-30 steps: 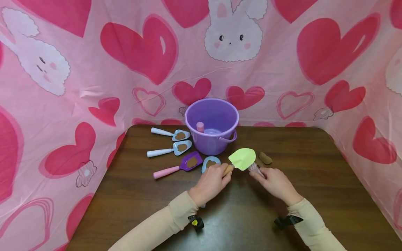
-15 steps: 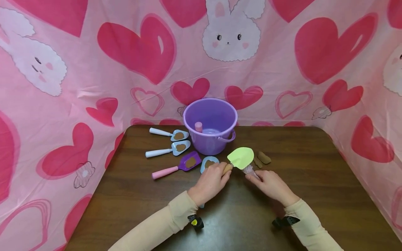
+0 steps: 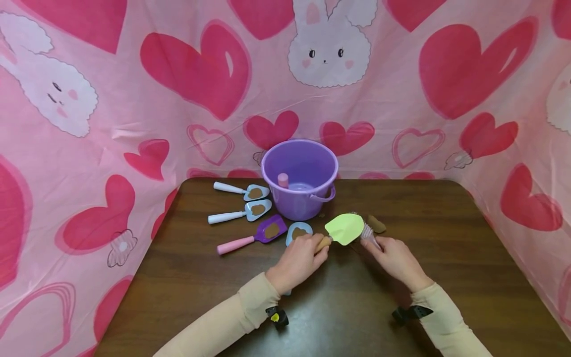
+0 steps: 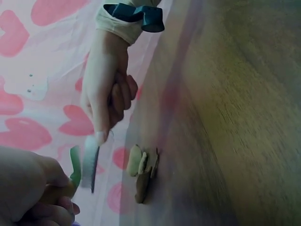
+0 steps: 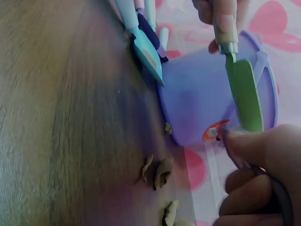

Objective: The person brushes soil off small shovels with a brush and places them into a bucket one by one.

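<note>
My left hand [image 3: 298, 262] grips the wooden handle [image 3: 324, 243] of a trowel whose light green blade [image 3: 345, 228] is held above the table. My right hand [image 3: 398, 263] pinches a translucent ridged tool [image 3: 368, 233] at the blade's right edge. In the left wrist view the tool [image 4: 89, 162] stands beside the green blade [image 4: 75, 165], seen edge-on. Brown lumps [image 3: 376, 224] lie on the table behind the tool; several pieces [image 5: 163, 173] show in the right wrist view.
A purple bucket [image 3: 300, 203] with a pink cylinder [image 3: 283, 180] inside stands at the back. Left of it lie two pale blue trowels [image 3: 257, 210] and a purple one [image 3: 272, 229] with brown patches. Another blue one [image 3: 299, 229] is partly behind my left hand.
The ridged tool in my right hand has moved from under the green blade to its right edge, a little upward. My left hand has barely moved, still gripping the trowel.
</note>
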A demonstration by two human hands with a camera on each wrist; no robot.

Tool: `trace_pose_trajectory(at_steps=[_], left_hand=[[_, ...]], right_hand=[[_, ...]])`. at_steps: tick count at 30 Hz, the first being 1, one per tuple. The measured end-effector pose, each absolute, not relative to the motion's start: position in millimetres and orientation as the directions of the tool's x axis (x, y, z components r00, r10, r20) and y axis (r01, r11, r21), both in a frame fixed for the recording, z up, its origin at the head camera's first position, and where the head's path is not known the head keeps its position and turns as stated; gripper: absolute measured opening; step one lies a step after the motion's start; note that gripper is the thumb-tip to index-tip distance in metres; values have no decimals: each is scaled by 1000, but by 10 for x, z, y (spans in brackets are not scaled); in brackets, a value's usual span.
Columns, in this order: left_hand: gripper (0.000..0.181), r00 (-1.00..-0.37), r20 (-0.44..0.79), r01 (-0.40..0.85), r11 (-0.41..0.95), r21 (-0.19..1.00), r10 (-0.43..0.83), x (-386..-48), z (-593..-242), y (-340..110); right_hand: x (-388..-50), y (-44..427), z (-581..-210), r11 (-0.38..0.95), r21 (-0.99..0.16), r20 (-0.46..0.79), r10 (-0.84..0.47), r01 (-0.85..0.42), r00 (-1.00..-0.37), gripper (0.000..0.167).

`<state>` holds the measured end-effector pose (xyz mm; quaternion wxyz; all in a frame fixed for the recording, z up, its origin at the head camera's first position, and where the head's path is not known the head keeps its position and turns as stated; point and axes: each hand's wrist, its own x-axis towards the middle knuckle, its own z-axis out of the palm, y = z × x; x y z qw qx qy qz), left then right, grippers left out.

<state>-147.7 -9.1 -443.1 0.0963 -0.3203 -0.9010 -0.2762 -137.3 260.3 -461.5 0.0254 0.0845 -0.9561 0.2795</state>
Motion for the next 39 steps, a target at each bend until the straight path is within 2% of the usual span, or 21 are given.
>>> trace_pose_trajectory(at_steps=[7,14,20,24,28,34,39], left_hand=[[11,-794,310,605,638,476,523,-1446,-4416,-66],[9,-754,379,657,613,439,537,-1477,-4430,-105],[11,-763,353,646,618,448,542,-1483,-4434,-161],[11,-771,331,637,633,440,545,-1487,-4400,-203],[12,-774,338,633,640,435,536,-1486,-4269,-237],[15,-796,390,606,609,513,463,-1475,-3932,-328],[17,-792,440,609,602,517,423,-1486,-3625,-478]], right_hand=[[-1340,2431,-4637,788,-546,48,-309,-284,-950,37],[-1362,2479,-4570,820,-526,101,-203,-226,-974,43],[-1377,2593,-4502,847,-503,114,-130,-171,-985,43],[-1373,2612,-4471,861,-481,102,-132,-165,-986,41],[-1373,2611,-4473,855,-492,70,-149,-164,-986,33],[-1336,2652,-4517,807,-580,-17,-148,-111,-989,20],[-1323,2667,-4561,819,-543,68,-180,-187,-981,16]])
